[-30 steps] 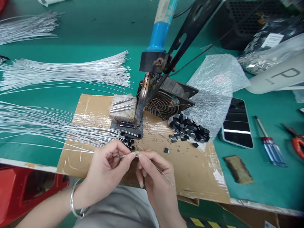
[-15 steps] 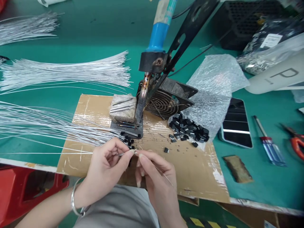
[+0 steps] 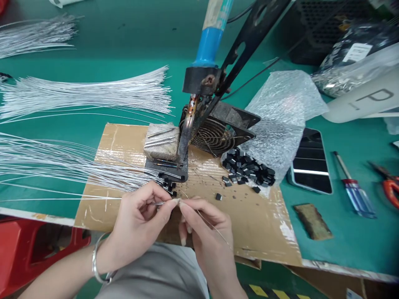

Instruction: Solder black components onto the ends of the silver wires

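My left hand [image 3: 141,226] is closed in a pinch on a white wire [image 3: 102,198] that runs out to the left. Fingertip to fingertip with it, my right hand [image 3: 210,238] pinches a thin strand [image 3: 216,229], whose loose end curves over the fingers. What lies between the fingertips is too small to make out. Just beyond the hands are white wires [image 3: 118,172] with small black ends [image 3: 168,182]. Behind them a soldering iron [image 3: 207,47] in a black stand points down beside a pale block [image 3: 156,151] carrying several metal pins.
Cardboard [image 3: 255,224] covers the work area. A fan [image 3: 215,135] and a heap of small black pieces [image 3: 246,168] on bubble wrap [image 3: 277,108] stand beyond. At right are a phone [image 3: 310,162], a screwdriver [image 3: 357,193], pliers [image 3: 391,189] and a brown pad [image 3: 313,221]. Another wire bundle [image 3: 90,95] lies at left.
The fingertips of both hands have come slightly closer together and a little lower. The thin strand over my right hand now curves more. Everything else stays in place.
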A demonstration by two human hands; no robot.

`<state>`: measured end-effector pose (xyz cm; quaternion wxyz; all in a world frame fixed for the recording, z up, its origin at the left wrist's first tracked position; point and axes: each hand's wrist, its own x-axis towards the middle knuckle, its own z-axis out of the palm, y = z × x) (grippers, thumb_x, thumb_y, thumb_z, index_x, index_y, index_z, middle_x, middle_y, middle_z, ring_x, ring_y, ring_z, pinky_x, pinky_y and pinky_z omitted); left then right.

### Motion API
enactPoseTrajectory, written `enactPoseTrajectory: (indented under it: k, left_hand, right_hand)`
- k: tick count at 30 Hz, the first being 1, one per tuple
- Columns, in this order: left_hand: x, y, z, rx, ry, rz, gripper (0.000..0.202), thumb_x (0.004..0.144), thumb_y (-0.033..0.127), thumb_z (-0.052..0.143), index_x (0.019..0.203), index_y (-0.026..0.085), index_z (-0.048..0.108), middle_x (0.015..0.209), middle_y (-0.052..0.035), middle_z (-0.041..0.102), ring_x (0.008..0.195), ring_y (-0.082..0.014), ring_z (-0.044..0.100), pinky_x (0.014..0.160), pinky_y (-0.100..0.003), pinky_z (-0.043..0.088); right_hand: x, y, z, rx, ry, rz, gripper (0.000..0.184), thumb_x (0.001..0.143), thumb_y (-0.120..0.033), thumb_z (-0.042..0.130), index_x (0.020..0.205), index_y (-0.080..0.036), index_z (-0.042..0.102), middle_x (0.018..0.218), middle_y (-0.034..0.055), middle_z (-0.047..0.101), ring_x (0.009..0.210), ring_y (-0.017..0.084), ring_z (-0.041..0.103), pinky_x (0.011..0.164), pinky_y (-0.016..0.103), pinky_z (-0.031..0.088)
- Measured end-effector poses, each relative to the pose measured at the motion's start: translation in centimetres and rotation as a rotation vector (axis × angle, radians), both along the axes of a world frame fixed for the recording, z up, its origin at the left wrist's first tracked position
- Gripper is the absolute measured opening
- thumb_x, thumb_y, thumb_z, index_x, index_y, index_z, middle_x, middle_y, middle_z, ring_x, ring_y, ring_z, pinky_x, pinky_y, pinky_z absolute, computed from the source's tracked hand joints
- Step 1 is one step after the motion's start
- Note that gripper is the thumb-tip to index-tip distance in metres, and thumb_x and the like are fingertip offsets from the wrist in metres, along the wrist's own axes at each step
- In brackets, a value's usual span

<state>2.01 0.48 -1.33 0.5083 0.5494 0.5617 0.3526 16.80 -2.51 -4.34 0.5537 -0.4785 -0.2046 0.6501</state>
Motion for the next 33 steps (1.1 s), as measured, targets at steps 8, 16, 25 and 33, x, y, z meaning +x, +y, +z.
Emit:
enactPoseTrajectory:
  k: [8, 16, 25, 33]
  left_hand:
    - [-0.6, 0.1, 0.4, 0.045, 0.085, -0.097, 0.017, 0.094, 0.026, 0.071, 0.078, 0.020, 0.069, 0.066, -0.0009, 0.066, 0.053, -0.0111, 0.051, 0.045, -0.023, 0.035]
    - [-0.6, 0.3, 0.4, 0.035, 0.100, -0.090, 0.018, 0.093, 0.027, 0.071, 0.077, 0.020, 0.069, 0.064, -0.0004, 0.065, 0.052, -0.0111, 0.050, 0.045, -0.023, 0.034]
    - [-0.2, -0.5, -0.5, 0.031, 0.036, -0.014, 0.018, 0.096, 0.030, 0.071, 0.081, 0.021, 0.069, 0.067, -0.0010, 0.066, 0.055, -0.0124, 0.055, 0.049, -0.023, 0.043]
    - [0.1, -0.3, -0.3, -0.005, 0.042, -0.006, 0.022, 0.097, 0.032, 0.065, 0.078, 0.020, 0.065, 0.064, -0.0006, 0.061, 0.052, -0.0112, 0.049, 0.046, -0.023, 0.037]
  right_hand:
    - [1.1, 0.6, 1.0, -0.094, 0.070, 0.072, 0.021, 0.076, -0.035, 0.092, 0.067, -0.020, 0.081, 0.057, -0.0042, 0.057, 0.042, 0.006, 0.051, 0.039, 0.017, 0.038]
    - [1.3, 0.9, 1.6, -0.121, 0.068, 0.111, 0.015, 0.076, -0.034, 0.090, 0.070, -0.021, 0.084, 0.060, -0.0031, 0.060, 0.044, 0.007, 0.049, 0.040, 0.018, 0.041]
    - [0.1, 0.2, 0.3, -0.054, 0.144, 0.001, 0.015, 0.076, -0.039, 0.092, 0.077, -0.024, 0.088, 0.053, -0.0035, 0.055, 0.043, 0.006, 0.044, 0.036, 0.014, 0.045]
    - [-0.9, -0.6, 0.2, -0.041, 0.105, -0.057, 0.015, 0.082, -0.043, 0.088, 0.083, -0.027, 0.089, 0.063, -0.0020, 0.063, 0.043, 0.007, 0.052, 0.038, 0.017, 0.046]
